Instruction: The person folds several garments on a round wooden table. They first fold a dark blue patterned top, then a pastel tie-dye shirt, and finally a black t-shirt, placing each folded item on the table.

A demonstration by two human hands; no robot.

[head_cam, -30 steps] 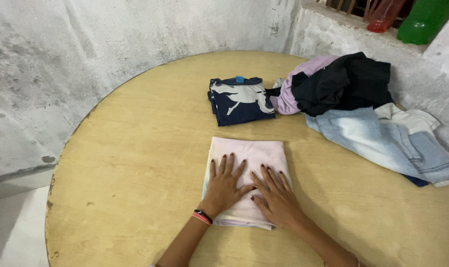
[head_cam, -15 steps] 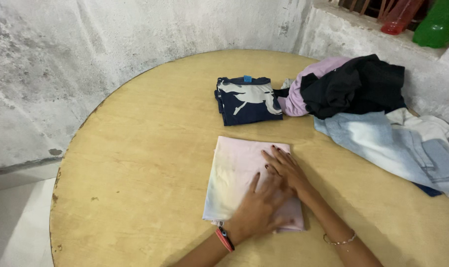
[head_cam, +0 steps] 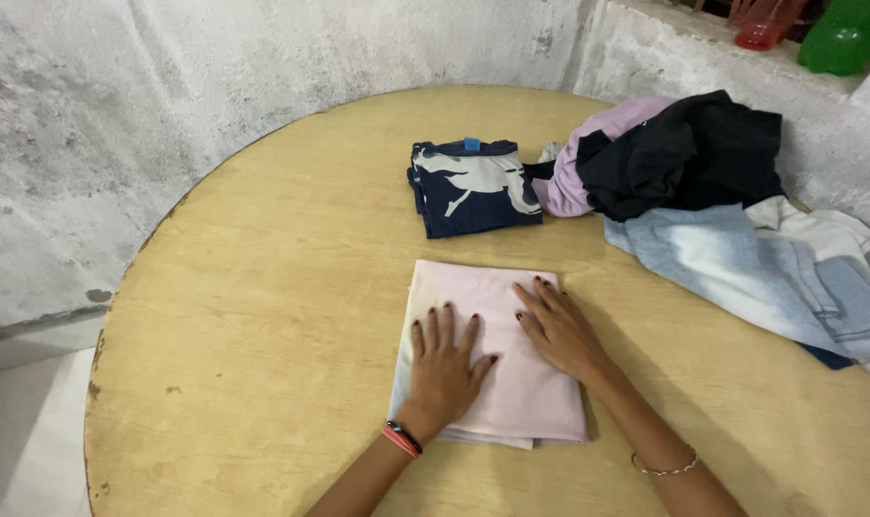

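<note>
A folded pale pink cloth (head_cam: 473, 287) lies flat on the round wooden table (head_cam: 262, 287). My left hand (head_cam: 444, 369) rests palm down on its near left part, fingers spread. My right hand (head_cam: 559, 325) presses flat on the cloth's right side, fingers pointing toward the far left. Neither hand grips anything. Beyond the cloth sits a folded dark blue garment (head_cam: 471, 185) with a white print.
A heap of unfolded clothes (head_cam: 703, 191), lilac, black, light denim and white, lies at the table's far right against the wall. A red bottle (head_cam: 765, 24) and a green bottle (head_cam: 842, 38) stand on the ledge above. Grey concrete walls curve around the table's far side.
My left hand has slid from the cloth's near right back to its near left. The right hand has stayed at the cloth's right edge. The view has shifted slightly.
</note>
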